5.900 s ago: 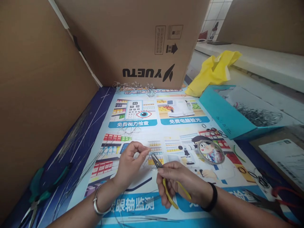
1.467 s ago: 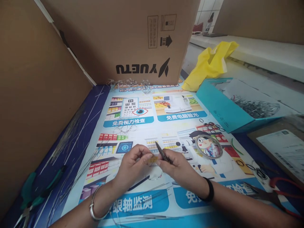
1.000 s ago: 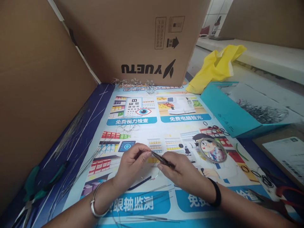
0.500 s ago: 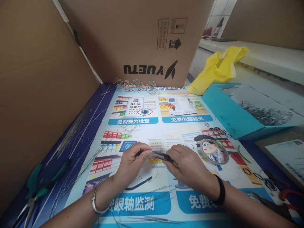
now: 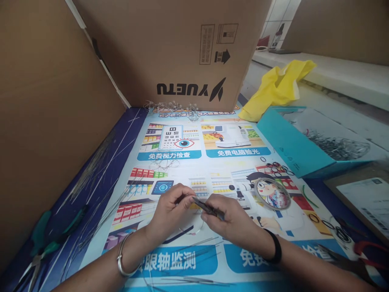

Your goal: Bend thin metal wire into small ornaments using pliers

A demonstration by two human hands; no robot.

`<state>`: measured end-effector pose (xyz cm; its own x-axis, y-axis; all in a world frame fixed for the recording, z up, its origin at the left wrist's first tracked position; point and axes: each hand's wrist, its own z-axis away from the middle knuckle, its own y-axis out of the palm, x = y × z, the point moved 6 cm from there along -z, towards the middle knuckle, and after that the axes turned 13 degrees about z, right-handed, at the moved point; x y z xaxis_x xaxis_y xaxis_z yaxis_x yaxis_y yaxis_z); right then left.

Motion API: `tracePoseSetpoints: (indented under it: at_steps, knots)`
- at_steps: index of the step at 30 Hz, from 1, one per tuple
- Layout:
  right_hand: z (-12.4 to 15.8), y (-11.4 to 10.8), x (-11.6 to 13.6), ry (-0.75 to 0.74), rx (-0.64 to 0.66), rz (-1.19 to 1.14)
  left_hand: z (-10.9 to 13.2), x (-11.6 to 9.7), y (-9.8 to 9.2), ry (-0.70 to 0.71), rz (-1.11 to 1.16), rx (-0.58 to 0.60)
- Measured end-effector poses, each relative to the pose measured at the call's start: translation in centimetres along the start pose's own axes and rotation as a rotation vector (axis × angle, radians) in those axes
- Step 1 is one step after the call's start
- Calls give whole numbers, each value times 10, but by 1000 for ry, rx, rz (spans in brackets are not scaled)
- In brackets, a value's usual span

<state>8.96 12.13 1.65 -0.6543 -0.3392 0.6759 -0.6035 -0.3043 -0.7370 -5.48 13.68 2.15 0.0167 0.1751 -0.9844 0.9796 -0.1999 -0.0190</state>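
Over the printed mat, my left hand [image 5: 172,209] pinches a thin wire [image 5: 199,229] between thumb and forefinger. The wire hangs below in a loose curve with a small reddish spot on it. My right hand [image 5: 231,217] is wrapped around a small pair of dark-handled pliers [image 5: 208,209]. Their jaws point left and meet the wire at my left fingertips. Whether the jaws bite on the wire is too small to tell. Beneath my wrists lie several loose straight wires [image 5: 194,280].
Cardboard panels [image 5: 182,48] stand behind and left. Green-handled pliers [image 5: 42,247] lie left, red-handled pliers [image 5: 364,259] right. A teal box [image 5: 299,148] holds many metal pieces. Near it are a yellow bag [image 5: 278,89], a clear round dish [image 5: 273,194] and small dark rings [image 5: 275,165].
My right hand has shifted slightly left and down, and the pliers now tilt more steeply down to the right. The left hand still pinches the wire.
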Motion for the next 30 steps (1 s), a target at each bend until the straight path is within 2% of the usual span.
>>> tracePoseSetpoints:
  at_steps: [8, 15, 20, 26, 30]
  knots:
    - [0, 1, 3, -3, -25, -23, 1, 5, 4, -9, 39, 51]
    - [-2, -1, 3, 31, -26, 17, 3, 14, 5, -178, 133, 31]
    - [-1, -1, 2, 14, -17, 62, 4, 17, 3, -193, 224, -18]
    - [0, -2, -1, -32, -46, 237, 4, 17, -3, -198, 203, -71]
    - [1, -3, -1, -85, -116, 429, 4, 17, -4, -200, 169, -86]
